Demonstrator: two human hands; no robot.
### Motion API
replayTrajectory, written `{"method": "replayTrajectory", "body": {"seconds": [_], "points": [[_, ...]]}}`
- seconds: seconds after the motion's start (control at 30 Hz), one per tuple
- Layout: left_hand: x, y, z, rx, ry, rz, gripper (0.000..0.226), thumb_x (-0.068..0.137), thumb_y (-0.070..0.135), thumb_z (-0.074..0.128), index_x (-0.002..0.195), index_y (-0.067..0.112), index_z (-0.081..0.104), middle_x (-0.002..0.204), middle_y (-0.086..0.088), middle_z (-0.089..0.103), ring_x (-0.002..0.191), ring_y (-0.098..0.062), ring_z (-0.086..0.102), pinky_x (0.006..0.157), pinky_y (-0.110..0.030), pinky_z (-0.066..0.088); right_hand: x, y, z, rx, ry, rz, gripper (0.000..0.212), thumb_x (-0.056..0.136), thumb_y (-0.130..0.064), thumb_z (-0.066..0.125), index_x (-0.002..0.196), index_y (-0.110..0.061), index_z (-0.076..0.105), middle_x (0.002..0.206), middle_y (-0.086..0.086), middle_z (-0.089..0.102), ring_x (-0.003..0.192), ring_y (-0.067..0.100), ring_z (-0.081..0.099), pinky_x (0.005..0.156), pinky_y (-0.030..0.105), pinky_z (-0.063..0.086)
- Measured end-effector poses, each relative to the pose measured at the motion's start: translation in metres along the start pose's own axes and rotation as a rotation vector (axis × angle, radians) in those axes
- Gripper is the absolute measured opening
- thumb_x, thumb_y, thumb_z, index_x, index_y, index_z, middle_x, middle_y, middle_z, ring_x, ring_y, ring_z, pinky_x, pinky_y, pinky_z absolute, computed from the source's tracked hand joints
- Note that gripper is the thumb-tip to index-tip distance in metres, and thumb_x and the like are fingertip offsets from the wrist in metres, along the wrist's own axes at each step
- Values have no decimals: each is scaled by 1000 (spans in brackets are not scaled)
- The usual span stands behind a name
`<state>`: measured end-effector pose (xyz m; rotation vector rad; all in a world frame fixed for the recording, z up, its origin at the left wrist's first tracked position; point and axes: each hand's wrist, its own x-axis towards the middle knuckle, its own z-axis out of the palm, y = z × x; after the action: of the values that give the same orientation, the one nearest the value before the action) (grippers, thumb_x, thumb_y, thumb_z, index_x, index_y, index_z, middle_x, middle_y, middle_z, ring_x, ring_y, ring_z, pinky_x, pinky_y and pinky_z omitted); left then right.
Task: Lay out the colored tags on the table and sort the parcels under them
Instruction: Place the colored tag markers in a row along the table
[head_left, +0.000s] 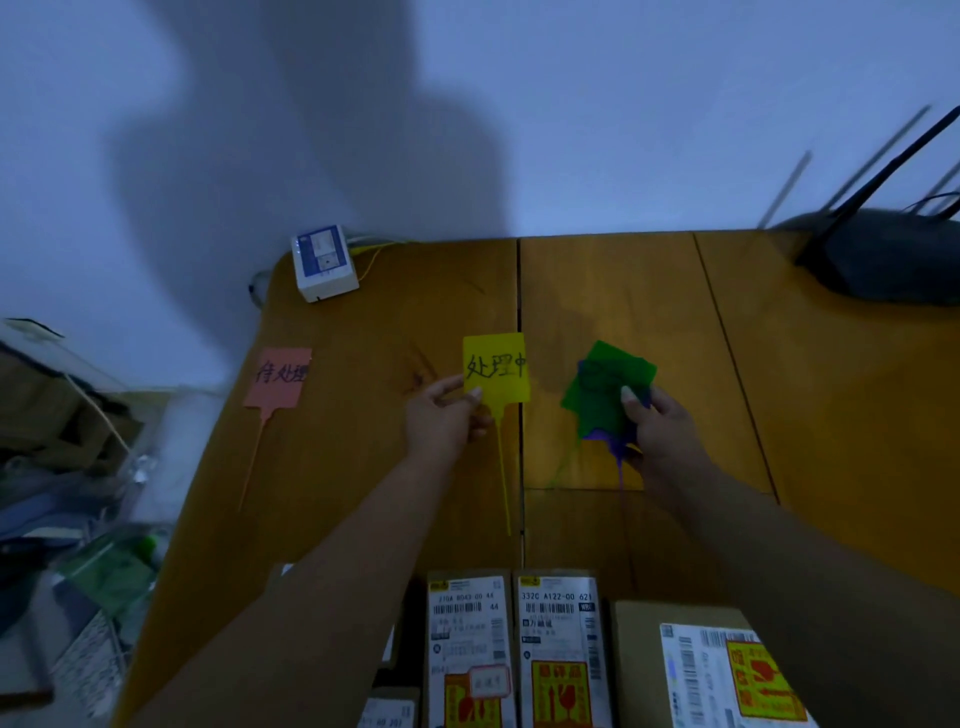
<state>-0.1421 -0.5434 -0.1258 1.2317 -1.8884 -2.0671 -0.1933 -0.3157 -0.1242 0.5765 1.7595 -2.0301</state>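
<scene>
Head view. Parcels (561, 649) in row at near table edge, labels up, between forearms. Left hand (441, 421) pinches lower left corner of yellow tag (496, 369), thumb on its face; tag over table (649, 291) middle, contact with wood unclear. Right hand (660, 426) grips fanned green tags (608, 384), purple tag (615, 441) behind, just right of yellow. Pink tag (278, 376) flat on table at left, strap toward camera. White box (324, 262) at far left corner; black router (883, 260) far right.

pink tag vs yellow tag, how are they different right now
The pink tag lies on the table untouched; the yellow tag is pinched by the left hand. The pink tag sits far left, the yellow tag near the middle. Both carry handwriting and long tails.
</scene>
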Motion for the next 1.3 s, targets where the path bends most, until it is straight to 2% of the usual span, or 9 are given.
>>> {"method": "replayTrajectory", "body": {"seconds": [0.3,0.37,0.47,0.7,0.83,0.97,1.07,1.13,1.3], "points": [[35,-9,35,179,-18,38,40,95,1,70,133,-3,59,93,-22,70,39,-6,62,45,-24,53,12,3,-28,13,73,24,33,106,-19,58,137,-12,62,113,7,71,88,18,68,67,34,54],[32,-12,35,299,-2,51,48,94,8,73,138,0,57,108,-23,70,55,-18,69,60,-34,60,13,3,-29,16,68,29,26,106,-19,58,131,-17,63,103,0,72,85,15,69,63,32,54],[19,-20,28,818,93,274,62,88,33,78,142,11,56,135,-15,57,112,-35,64,98,-41,50,13,3,-28,19,50,34,24,106,-19,58,129,-21,63,101,-4,70,84,12,68,62,31,54],[-17,-39,28,1265,-165,514,56,105,45,49,158,31,36,168,3,22,133,-29,55,100,-42,51,8,0,-24,22,1,30,33,106,-19,57,138,-11,60,124,10,68,88,18,68,66,34,54],[-32,-39,33,1233,-124,514,61,104,49,49,160,33,30,170,0,18,135,-29,52,98,-41,49,1,-6,-30,24,-40,9,38,107,-21,56,143,-11,58,125,10,69,91,18,69,62,31,54],[-43,-25,39,869,15,513,47,102,42,58,147,29,54,148,0,51,126,-23,56,96,-31,43,-3,-19,-29,4,-72,-23,36,107,-22,56,142,-12,59,130,12,68,94,20,69,63,32,53],[-64,-8,56,400,-92,303,32,101,45,61,120,23,72,116,-2,73,90,-21,70,78,-38,56,-14,-28,-33,-2,-83,-46,39,107,-26,56,145,-15,56,134,10,67,108,27,67,67,35,53],[-83,2,68,264,-182,268,29,98,43,66,109,18,76,100,-2,78,78,-14,70,64,-29,54,-25,-34,-37,11,-86,-67,42,107,-29,56,147,-17,54,135,8,66,114,31,66,69,38,53],[-128,23,90,118,-295,230,33,94,27,74,123,10,71,94,-4,75,71,-14,69,61,-29,53,-63,-54,-43,68,-82,-109,32,107,-25,56,137,-14,61,119,5,71,106,30,68,66,35,55]]}}
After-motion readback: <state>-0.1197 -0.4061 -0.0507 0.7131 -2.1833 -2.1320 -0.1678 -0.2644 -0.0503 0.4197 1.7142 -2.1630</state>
